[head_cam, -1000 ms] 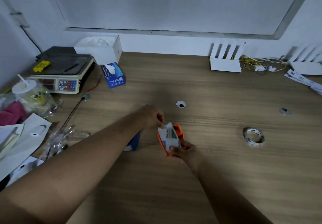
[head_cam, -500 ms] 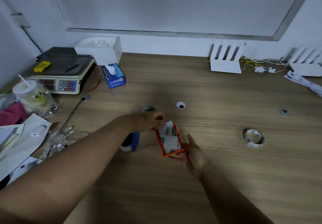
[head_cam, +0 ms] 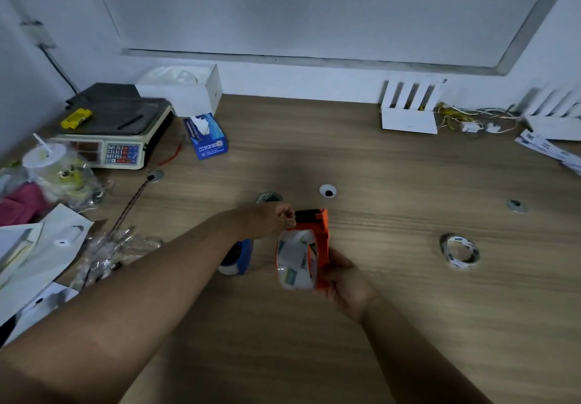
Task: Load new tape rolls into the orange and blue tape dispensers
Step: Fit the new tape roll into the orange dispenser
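Observation:
The orange tape dispenser (head_cam: 321, 240) is held upright above the wooden table, with a clear printed tape roll (head_cam: 295, 260) seated in it. My right hand (head_cam: 344, 281) grips the dispenser from below and behind. My left hand (head_cam: 272, 219) pinches at the roll's top edge beside the dispenser's black head; what it pinches is too small to tell. The blue tape dispenser (head_cam: 236, 254) lies on the table just under my left wrist, partly hidden by my arm. A dark tape roll (head_cam: 268, 197) peeks out behind my left hand.
A bare tape core (head_cam: 459, 250) lies to the right. A scale (head_cam: 107, 133), tissue pack (head_cam: 206, 138), white box (head_cam: 185, 89), drink cup (head_cam: 53, 167), papers and crumpled plastic crowd the left. A white router (head_cam: 408, 114) and cables sit at the back right.
The dispenser has turned upright, its black head now pointing away from me. My right hand has closed around its back. My left hand stays at the roll's top edge.

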